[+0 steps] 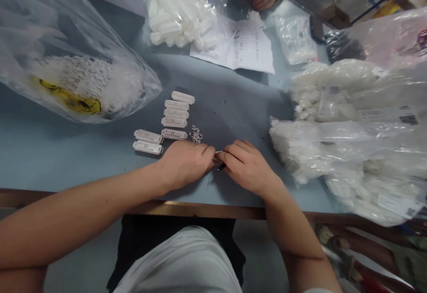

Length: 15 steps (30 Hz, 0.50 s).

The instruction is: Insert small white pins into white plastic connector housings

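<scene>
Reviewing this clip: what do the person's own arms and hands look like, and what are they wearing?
The left forearm and right forearm are bare. The left hand and right hand wear no gloves, and neither wrist shows a watch or band. The person wears a pale shirt with a dark garment around it.

This camera sits on the person's head. It looks forward and down, right over the left hand and right hand. It is close to them. It sees the blue table from the near edge to the far side, and the white shirt at the bottom.
</scene>
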Available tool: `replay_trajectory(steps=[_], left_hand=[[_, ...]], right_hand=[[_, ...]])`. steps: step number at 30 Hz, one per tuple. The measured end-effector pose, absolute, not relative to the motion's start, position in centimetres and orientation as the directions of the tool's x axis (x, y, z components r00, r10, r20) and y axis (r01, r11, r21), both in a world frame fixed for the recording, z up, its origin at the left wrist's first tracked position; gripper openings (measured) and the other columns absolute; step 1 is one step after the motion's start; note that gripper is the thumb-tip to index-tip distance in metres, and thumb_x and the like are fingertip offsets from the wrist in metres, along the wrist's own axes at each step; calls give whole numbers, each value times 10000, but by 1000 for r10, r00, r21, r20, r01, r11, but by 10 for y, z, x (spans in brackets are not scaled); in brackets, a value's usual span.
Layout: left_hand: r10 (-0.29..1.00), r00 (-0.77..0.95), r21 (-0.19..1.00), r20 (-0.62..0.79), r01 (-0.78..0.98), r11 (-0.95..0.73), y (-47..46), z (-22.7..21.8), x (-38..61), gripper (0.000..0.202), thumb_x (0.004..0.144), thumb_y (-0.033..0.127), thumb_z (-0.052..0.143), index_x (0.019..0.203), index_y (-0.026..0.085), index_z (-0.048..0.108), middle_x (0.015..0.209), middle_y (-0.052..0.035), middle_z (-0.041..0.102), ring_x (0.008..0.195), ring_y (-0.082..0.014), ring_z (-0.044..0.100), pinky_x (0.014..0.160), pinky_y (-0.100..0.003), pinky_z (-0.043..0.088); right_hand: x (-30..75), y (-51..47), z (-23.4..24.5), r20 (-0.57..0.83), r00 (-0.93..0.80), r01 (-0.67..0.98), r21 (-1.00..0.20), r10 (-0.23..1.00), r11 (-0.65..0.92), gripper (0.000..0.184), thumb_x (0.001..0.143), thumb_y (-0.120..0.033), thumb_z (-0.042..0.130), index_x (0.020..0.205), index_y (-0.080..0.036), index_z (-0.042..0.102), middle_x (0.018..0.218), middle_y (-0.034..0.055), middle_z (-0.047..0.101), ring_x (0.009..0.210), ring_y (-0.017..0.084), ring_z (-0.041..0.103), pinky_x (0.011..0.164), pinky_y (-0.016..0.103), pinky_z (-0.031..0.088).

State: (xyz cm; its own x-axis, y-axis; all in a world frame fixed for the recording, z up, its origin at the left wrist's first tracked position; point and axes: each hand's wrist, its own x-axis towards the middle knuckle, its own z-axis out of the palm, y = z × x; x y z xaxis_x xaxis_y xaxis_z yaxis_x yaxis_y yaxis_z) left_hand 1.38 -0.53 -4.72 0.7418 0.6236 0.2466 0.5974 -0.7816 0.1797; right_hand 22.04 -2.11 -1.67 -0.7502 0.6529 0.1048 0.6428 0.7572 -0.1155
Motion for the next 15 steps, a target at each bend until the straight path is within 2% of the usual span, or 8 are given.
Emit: replay_trajectory(steps=[10, 15], left_hand=[[611, 758, 184, 229, 582, -792, -5, -46, 13, 249, 952, 261, 464, 750, 167, 576, 610, -30, 618, 512, -191, 579, 452, -297, 336], [607, 749, 194, 265, 576, -794, -5, -48, 13, 272, 957, 255, 447, 732, 159, 566, 589, -32, 609, 496, -170, 559, 457, -278, 326]], right_hand=[[216, -23, -17, 78, -741, 660, -98, 667, 745, 235, 946, -135, 413, 930, -126, 647, 886, 105, 603, 818, 226, 469, 760, 373, 422], [215, -23, -13, 68, -751, 653, -71, 657, 754, 274, 953, -112, 370, 943, -121, 644, 877, 107, 588, 812, 227, 447, 755, 379, 412]])
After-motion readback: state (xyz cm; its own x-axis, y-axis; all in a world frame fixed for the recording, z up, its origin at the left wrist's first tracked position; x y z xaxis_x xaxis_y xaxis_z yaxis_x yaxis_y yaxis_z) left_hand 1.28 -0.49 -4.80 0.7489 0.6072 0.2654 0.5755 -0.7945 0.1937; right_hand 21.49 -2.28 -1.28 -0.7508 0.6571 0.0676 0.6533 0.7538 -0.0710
